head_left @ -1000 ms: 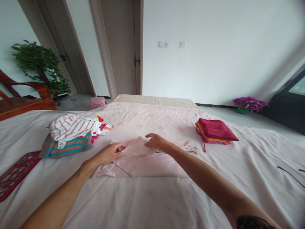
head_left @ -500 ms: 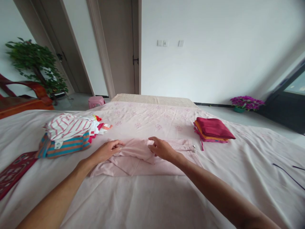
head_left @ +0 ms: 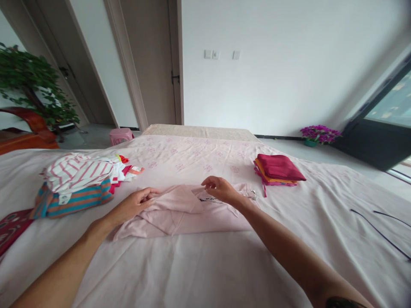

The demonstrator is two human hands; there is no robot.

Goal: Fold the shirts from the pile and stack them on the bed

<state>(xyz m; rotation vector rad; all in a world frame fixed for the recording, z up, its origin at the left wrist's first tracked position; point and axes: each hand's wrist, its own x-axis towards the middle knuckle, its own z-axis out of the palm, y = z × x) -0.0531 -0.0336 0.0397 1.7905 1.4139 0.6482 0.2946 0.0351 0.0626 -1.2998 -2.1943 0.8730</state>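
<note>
A pale pink garment (head_left: 175, 209) lies partly folded on the bed, with a small dark print showing near its middle. At its left end, my left hand (head_left: 141, 202) has its fingers closed on a fold of the cloth. My right hand (head_left: 221, 190) is over the garment's right half, beside the print. Its fingers are bent and apart, and I see no cloth between them. A small shiny piece sits at the garment's right end, just past my right wrist.
Rumpled striped clothes (head_left: 77, 184) are heaped at the left, near a dark red patterned item (head_left: 14, 229). A folded stack (head_left: 279, 167) with a red cloth on top lies at the right. Dark cords (head_left: 379, 231) rest on the pale sheet (head_left: 199, 269) farther right.
The pink garment's middle fold has shifted, and the dark print now shows. My right hand has risen slightly off the cloth. The whole view has turned a little to the right.
</note>
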